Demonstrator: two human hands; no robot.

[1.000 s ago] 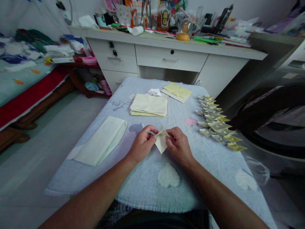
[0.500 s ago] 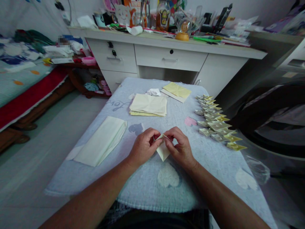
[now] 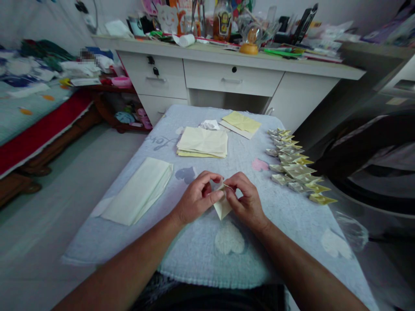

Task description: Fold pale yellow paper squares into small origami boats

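Note:
A small piece of folded pale-yellow paper [image 3: 222,210] is between my two hands, its pointed end toward me. My left hand [image 3: 200,196] pinches its left side, thumb lying across the front near the top. With thumb and fingertips, my right hand [image 3: 244,198] grips the upper right edge. The paper's upper part is partly hidden by the fingers. Beyond my hands lies a stack of creased cream paper [image 3: 203,141]. To the right stand rows of folded paper pieces [image 3: 298,168], yellow and whitish, with pointed ends.
A thick folded pale sheet bundle [image 3: 138,192] lies at left on the cloth-covered table [image 3: 194,259]. Yellow sheets [image 3: 241,122] and a crumpled white tissue [image 3: 209,125] lie at the back. Behind is a cluttered white desk [image 3: 233,82]; a bed [image 3: 39,125] is at left.
My left fingers have lifted and shifted slightly at the paper's top, with the thumb now farther over its front. My right hand keeps its pinch, almost in place.

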